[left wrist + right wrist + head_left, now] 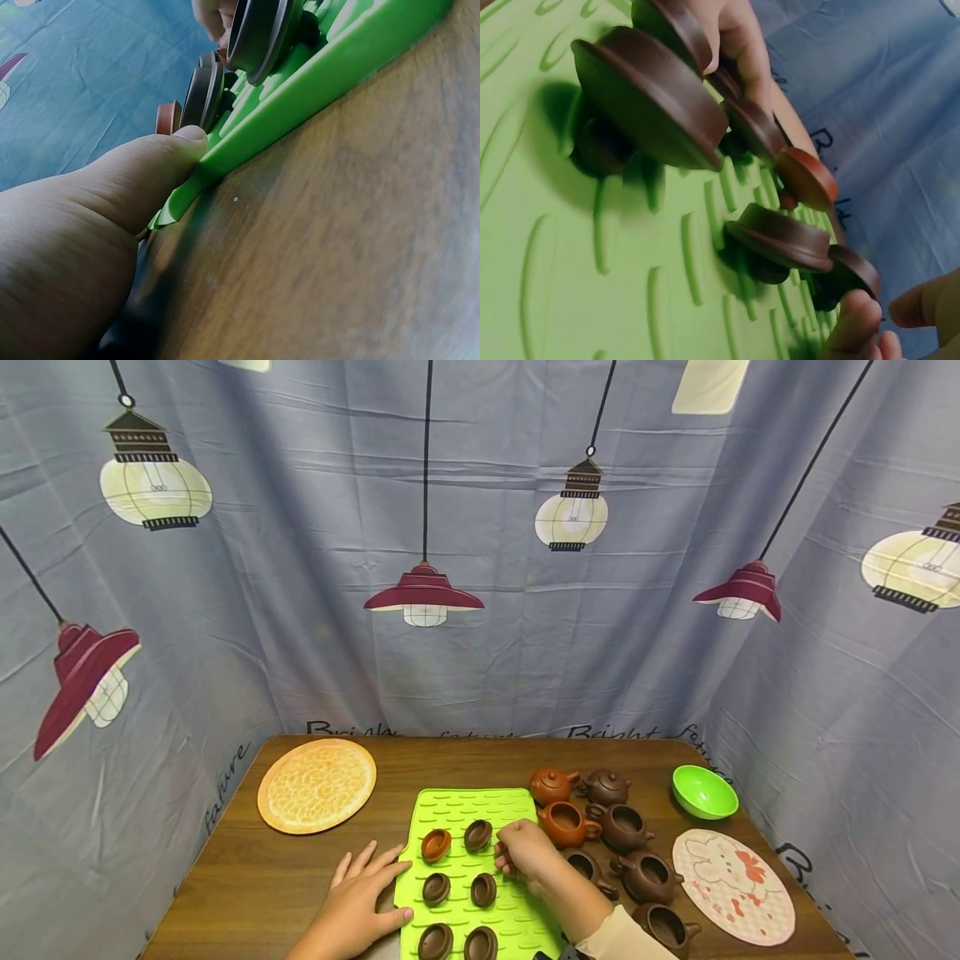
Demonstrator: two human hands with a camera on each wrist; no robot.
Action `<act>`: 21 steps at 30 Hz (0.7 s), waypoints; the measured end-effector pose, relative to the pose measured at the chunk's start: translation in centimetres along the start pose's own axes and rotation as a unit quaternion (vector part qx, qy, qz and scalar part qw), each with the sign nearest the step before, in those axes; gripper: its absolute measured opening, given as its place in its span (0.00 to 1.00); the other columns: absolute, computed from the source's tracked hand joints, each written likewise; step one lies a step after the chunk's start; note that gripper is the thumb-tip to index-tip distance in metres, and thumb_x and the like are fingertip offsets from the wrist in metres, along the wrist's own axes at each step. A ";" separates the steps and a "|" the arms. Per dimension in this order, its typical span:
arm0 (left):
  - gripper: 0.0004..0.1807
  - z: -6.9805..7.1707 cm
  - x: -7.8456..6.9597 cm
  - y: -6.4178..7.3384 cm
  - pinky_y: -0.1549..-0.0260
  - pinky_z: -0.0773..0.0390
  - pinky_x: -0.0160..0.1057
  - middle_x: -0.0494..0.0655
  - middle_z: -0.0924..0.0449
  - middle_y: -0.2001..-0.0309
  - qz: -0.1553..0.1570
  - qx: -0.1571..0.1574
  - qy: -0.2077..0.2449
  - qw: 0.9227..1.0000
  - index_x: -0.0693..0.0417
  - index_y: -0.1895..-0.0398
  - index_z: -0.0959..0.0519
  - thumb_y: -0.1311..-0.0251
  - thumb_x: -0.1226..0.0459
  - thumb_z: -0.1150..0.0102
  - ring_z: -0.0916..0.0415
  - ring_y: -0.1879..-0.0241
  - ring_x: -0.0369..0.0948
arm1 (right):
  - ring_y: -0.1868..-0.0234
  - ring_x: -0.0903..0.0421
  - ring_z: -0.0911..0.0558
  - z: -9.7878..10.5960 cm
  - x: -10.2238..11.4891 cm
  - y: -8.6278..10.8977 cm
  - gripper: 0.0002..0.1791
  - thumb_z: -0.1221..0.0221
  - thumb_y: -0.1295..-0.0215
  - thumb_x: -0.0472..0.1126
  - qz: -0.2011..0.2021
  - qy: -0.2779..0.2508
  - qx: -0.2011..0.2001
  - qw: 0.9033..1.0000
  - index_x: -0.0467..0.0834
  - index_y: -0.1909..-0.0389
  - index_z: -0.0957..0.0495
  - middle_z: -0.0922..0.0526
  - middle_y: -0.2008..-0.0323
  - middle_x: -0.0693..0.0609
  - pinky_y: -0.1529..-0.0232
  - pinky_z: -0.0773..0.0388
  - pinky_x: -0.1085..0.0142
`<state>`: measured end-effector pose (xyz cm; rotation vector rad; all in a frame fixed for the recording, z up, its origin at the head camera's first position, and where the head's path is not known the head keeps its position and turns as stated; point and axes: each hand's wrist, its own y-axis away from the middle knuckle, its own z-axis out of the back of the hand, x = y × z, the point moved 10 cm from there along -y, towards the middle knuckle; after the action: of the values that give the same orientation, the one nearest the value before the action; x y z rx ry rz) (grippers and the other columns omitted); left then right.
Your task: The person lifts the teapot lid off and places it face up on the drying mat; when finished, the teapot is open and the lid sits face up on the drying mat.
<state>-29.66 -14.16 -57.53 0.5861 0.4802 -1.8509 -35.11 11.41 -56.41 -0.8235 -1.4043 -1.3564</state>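
Several small teapot lids lie upside down in two columns on a lime green ribbed mat (525, 927). One is an orange-brown lid (436, 845); the others are dark brown, such as the far dark lid (477, 835). My left hand (360, 897) rests at the mat's left edge, fingers spread, its thumb (161, 169) on the rim. Over the mat's right side is my right hand (525, 853), fingers loosely bent, close beside the far dark lid. In the right wrist view its thumb (915, 304) and fingertips (855, 319) stand apart, with nothing seen between them.
Right of the mat stand several teapots: a lidded orange teapot (551, 787), a lidded brown teapot (606, 787), and lidless ones like the orange-brown pot (566, 824). Farther right are a green bowl (705, 793) and a rabbit-print round mat (735, 887). A round yellow-orange mat (317, 786) lies back left.
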 end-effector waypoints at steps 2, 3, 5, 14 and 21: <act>0.40 0.0 -0.1 0.0 0.27 0.69 0.78 0.42 0.37 0.20 -0.002 -0.001 0.001 1.000 0.42 0.29 0.23 0.42 0.36 0.31 0.53 0.18 0.65 | 0.73 0.56 0.24 0.5 0.6 0.3 0.09 0.53 0.18 0.39 0.012 0.004 -0.023 1.000 0.35 0.53 0.33 0.23 0.64 0.43 0.73 0.23 0.68; 0.40 0.0 -0.2 0.0 0.27 0.69 0.78 0.43 0.36 0.20 -0.003 -0.001 0.003 1.000 0.43 0.29 0.23 0.42 0.36 0.30 0.53 0.18 0.65 | 0.73 0.55 0.24 0.8 0.9 0.4 0.08 0.53 0.18 0.39 0.018 0.006 -0.034 0.999 0.36 0.53 0.34 0.24 0.63 0.42 0.73 0.23 0.67; 0.40 0.1 -0.4 0.1 0.27 0.69 0.77 0.43 0.36 0.20 -0.005 -0.002 0.005 1.000 0.43 0.30 0.23 0.42 0.36 0.30 0.53 0.19 0.65 | 0.73 0.54 0.23 1.2 1.5 0.7 0.07 0.52 0.19 0.39 0.029 0.017 -0.053 0.998 0.37 0.53 0.34 0.24 0.61 0.41 0.72 0.22 0.65; 0.40 0.3 -0.4 0.1 0.27 0.69 0.77 0.43 0.36 0.20 -0.003 -0.003 0.005 1.000 0.43 0.30 0.22 0.42 0.36 0.30 0.53 0.19 0.65 | 0.69 0.44 0.18 3.2 4.6 1.5 0.10 0.47 0.24 0.36 0.066 0.086 -0.101 0.989 0.35 0.48 0.29 0.25 0.64 0.42 0.71 0.21 0.57; 0.40 0.0 -0.2 0.0 0.28 0.68 0.77 0.42 0.36 0.20 -0.001 0.004 0.004 1.000 0.42 0.30 0.22 0.43 0.35 0.30 0.52 0.19 0.65 | 0.67 0.48 0.20 7.9 5.2 -0.5 0.11 0.47 0.22 0.36 0.065 0.108 -0.137 0.982 0.35 0.46 0.27 0.23 0.58 0.42 0.69 0.21 0.59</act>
<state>-29.60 -14.03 -57.38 0.5997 0.4790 -1.8548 -38.62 18.26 -50.81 -0.8991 -0.9919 -1.5077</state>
